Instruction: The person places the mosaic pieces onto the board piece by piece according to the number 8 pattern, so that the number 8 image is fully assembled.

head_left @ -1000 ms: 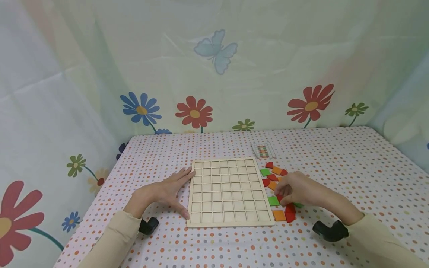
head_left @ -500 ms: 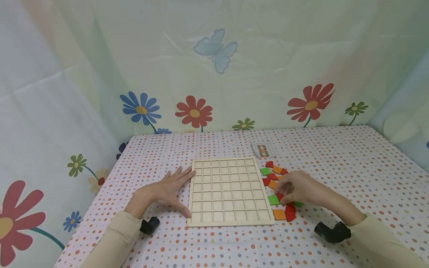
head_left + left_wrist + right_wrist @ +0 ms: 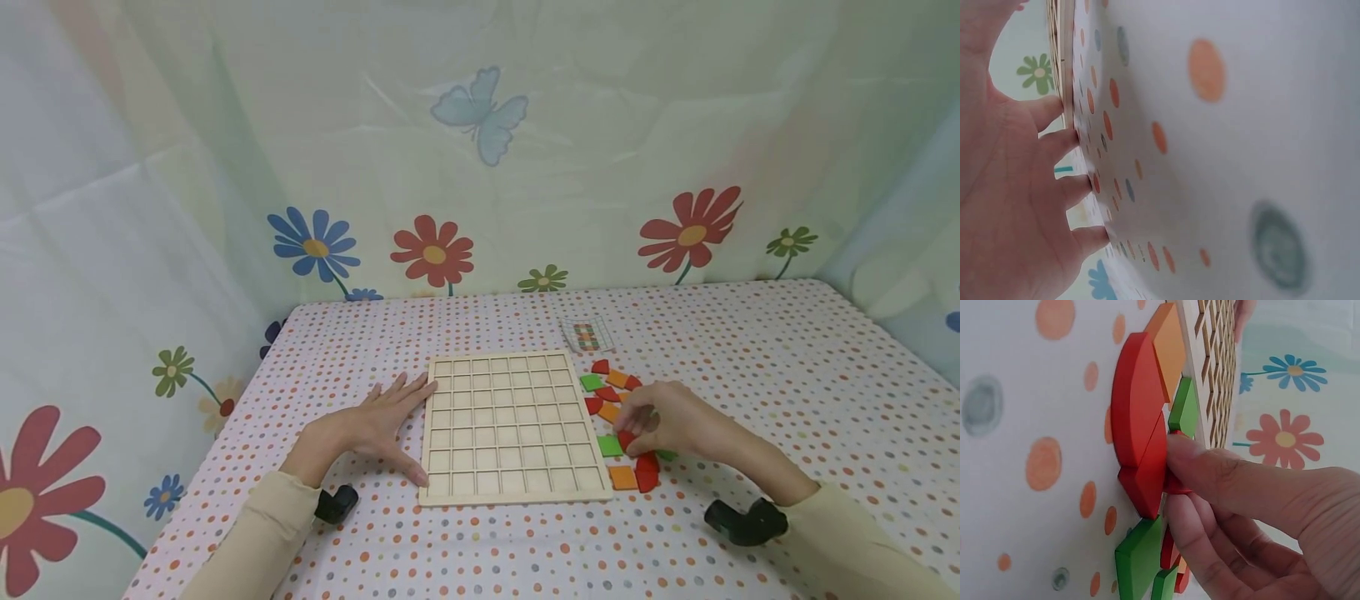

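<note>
No readable text or numbers anywhere

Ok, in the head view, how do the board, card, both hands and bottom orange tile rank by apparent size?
Largest to smallest:
1. Board
2. Left hand and right hand: too alike to rank
3. Card
4. Bottom orange tile

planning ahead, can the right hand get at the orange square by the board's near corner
Probably yes: nothing covers the orange square and the right hand is close, though it seems to pinch a red piece.
</note>
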Available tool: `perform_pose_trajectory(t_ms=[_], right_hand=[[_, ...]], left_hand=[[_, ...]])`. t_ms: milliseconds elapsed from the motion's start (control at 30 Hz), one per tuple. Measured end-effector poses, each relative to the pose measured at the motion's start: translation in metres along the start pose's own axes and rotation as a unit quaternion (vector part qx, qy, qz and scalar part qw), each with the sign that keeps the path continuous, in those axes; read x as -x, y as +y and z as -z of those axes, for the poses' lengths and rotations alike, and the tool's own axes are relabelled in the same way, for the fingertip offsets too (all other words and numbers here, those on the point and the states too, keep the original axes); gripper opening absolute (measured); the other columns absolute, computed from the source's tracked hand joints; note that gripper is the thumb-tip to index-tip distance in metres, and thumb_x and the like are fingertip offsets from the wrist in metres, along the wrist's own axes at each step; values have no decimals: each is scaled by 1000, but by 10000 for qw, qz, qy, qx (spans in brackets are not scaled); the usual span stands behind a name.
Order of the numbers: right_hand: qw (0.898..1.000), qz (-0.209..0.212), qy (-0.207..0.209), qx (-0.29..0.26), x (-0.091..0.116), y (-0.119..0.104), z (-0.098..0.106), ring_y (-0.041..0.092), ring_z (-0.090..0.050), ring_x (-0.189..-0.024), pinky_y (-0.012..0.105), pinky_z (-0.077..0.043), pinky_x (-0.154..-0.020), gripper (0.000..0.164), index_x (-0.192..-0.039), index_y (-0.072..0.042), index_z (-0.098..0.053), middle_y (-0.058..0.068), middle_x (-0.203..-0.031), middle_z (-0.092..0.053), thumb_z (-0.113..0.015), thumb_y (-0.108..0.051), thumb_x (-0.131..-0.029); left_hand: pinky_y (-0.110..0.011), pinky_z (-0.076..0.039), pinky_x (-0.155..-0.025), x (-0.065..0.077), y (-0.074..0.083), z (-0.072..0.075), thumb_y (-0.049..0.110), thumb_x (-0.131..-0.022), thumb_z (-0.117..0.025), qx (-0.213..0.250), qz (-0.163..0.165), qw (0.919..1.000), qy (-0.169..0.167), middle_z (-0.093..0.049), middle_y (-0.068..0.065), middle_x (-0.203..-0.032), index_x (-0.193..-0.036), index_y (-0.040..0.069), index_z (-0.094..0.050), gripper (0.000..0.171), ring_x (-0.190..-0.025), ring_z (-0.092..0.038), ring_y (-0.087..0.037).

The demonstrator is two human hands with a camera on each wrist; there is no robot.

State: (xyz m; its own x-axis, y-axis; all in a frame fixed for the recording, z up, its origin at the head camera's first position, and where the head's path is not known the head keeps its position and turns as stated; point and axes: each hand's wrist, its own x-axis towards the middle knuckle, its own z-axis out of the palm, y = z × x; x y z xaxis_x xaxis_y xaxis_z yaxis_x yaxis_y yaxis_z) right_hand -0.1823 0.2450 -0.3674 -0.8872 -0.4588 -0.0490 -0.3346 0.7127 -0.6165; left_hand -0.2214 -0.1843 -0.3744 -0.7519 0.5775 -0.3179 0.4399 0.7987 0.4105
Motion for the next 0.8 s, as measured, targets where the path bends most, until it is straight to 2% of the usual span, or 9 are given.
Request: perform_pose_trajectory(t_ms=[133, 300, 467, 633, 800], right_hand=[[9999, 53, -14, -107, 1, 0, 0, 15, -61, -75, 24, -57, -65, 22, -90, -8, -77, -5, -82, -67, -91, 2, -75], [9995, -107, -94, -281, 2, 0, 0, 16, -62, -76, 25, -57, -66, 18, -92, -7, -79, -4, -84, -70, -89, 0, -79], [9995, -183, 48, -237, 0, -4, 2, 17, -61, -78, 25, -57, -67, 16, -93, -8, -80, -3, -87, -71, -88, -2, -81], [9995, 83, 160, -254, -7, -11, 7, 17, -62, -80, 26, -60, -72, 16, -96, -5, -80, -3, -88, -71, -87, -1, -82], [9987, 455, 100, -194, -17, -19, 8, 16, -58, -82, 24, -60, -73, 20, -104, -4, -82, -5, -87, -66, -85, -3, -85]], left_hand=[[-66, -3, -126, -1, 0, 0, 56, -75, -91, -28, 42, 10000, -9, 1, -13, -176, -170, 11, -9, 133, -161, 5, -39], [-66, -3, -127, -2, -1, -1, 57, -74, -91, -34, 90, 10000, -25, 1, -13, -176, -170, 12, -9, 133, -161, 5, -39], [-66, -3, -127, -2, -2, -1, 57, -75, -91, -63, 89, 9999, -29, 2, -12, -176, -170, 12, -9, 134, -161, 5, -39], [-66, -3, -127, -2, -3, -2, 57, -75, -91, -59, 98, 9999, -29, 2, -12, -176, -170, 13, -9, 134, -161, 6, -38], [-65, -3, -127, -3, -2, -2, 58, -74, -91, -64, 107, 9999, -22, 2, -11, -176, -170, 13, -9, 134, -161, 6, -38]])
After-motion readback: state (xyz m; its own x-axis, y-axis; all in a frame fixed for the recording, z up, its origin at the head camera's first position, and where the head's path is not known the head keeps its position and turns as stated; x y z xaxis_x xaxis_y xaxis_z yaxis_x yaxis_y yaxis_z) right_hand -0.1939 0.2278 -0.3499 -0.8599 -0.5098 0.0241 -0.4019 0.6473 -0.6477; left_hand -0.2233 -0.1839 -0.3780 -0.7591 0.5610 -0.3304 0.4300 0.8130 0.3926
